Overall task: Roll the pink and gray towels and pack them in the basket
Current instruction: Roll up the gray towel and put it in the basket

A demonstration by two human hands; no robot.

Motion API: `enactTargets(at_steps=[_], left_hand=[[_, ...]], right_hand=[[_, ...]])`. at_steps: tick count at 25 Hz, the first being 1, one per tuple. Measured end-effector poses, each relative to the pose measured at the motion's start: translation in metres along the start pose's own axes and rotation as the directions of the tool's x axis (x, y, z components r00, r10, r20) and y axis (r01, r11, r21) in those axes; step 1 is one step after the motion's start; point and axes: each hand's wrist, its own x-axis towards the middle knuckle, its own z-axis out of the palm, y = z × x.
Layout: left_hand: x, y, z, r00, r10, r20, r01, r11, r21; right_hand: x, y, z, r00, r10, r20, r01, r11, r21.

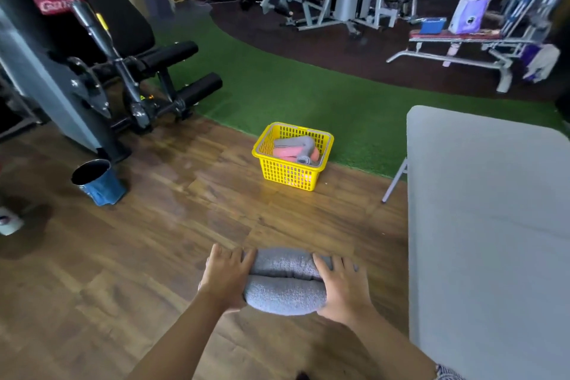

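Head view: gray towel (pixel 285 282) ends under both hands.

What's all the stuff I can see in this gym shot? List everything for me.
rolled gray terry towel: one, gray, held between both hands above the wood floor
yellow plastic mesh basket: one, yellow, on the floor by the green turf
rolled towels in the basket: several, pink and gray
gray folding table: one, gray, right
black leg machine: one, black, left
black bucket with blue cloth: one, left floor
white weight benches: several, far back
purple bag: one, on a bench
left hand: gripping the towel's left end
right hand: gripping its right end
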Motion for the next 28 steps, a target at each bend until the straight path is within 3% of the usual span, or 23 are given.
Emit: enactTargets(at_steps=[9, 17, 28], left_hand=[[0.185, -0.105, 0.01, 1.0, 0.013, -0.016, -0.014, 0.997, -0.076], [0.325, -0.191, 0.023, 0.998, -0.003, 0.063, 0.009, 0.994, -0.11], [0.558, -0.316, 0.067, 0.957, 0.288, 0.034, -0.28, 0.948, -0.154]], right_hand=[[0.215, -0.011, -0.042, 0.999, -0.024, -0.026, 0.025, 0.999, 0.038], [0.381, -0.023, -0.083, 0.998, 0.001, 0.064, -0.002, 1.0, 0.027], [0.574, -0.058, -0.099, 0.97, 0.237, 0.059, -0.244, 0.955, 0.168]])
